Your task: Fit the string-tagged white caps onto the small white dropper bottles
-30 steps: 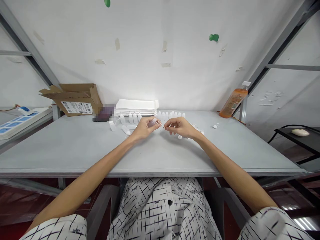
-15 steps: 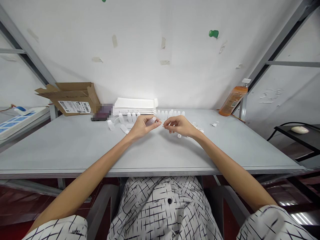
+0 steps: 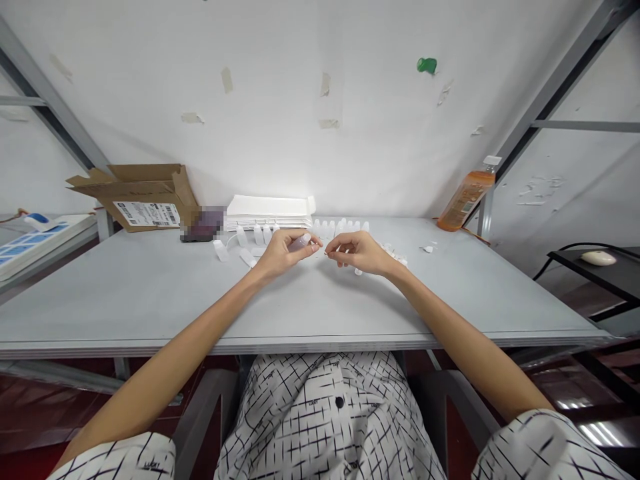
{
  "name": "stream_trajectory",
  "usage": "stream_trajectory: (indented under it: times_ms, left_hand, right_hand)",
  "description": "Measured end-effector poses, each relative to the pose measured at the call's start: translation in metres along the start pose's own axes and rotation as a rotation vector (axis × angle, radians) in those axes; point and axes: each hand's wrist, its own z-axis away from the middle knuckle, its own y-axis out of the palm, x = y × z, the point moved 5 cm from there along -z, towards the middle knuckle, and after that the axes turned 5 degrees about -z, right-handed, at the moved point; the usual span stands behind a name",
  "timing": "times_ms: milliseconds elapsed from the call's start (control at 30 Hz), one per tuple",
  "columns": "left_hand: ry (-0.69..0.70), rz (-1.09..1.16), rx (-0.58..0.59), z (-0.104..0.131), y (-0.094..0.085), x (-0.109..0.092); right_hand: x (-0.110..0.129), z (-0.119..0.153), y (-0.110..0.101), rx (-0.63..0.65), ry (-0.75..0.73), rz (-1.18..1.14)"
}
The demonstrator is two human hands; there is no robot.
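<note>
My left hand point(image 3: 286, 253) is closed around a small translucent bottle point(image 3: 301, 241), its top pointing up and to the right. Just to the right, my right hand point(image 3: 359, 253) has its thumb and fingertips pinched on something tiny that I cannot make out. The two hands are a little apart over the grey table point(image 3: 320, 307). Small white bottles stand left of my left hand, one of them a tilted bottle point(image 3: 221, 251). Behind my hands is a row of more bottles point(image 3: 330, 227). Small white parts point(image 3: 395, 254) lie partly hidden behind my right hand.
A stack of white sheets or trays point(image 3: 270, 212) rests against the wall. To its left are a dark object point(image 3: 203, 225) and an open cardboard box point(image 3: 150, 200). An orange drink bottle point(image 3: 466, 200) leans at the back right. A small white piece point(image 3: 427, 249) lies on the right.
Both hands keep nearly the same pose and place. The whole view has shifted very slightly.
</note>
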Motion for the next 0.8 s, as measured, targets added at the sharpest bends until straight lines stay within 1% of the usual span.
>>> stream_trajectory:
  times_ms: [433,800]
  left_hand:
    - [0.043,-0.026,0.014,0.0001,0.0006,-0.0001]
    - [0.035,-0.048,0.015,0.0001,0.0008,0.0001]
  right_hand:
    - [-0.0007,0.0005,0.0007,-0.002,0.001,0.004]
    - [0.0001,0.0007,0.0031,0.012,0.009,0.0]
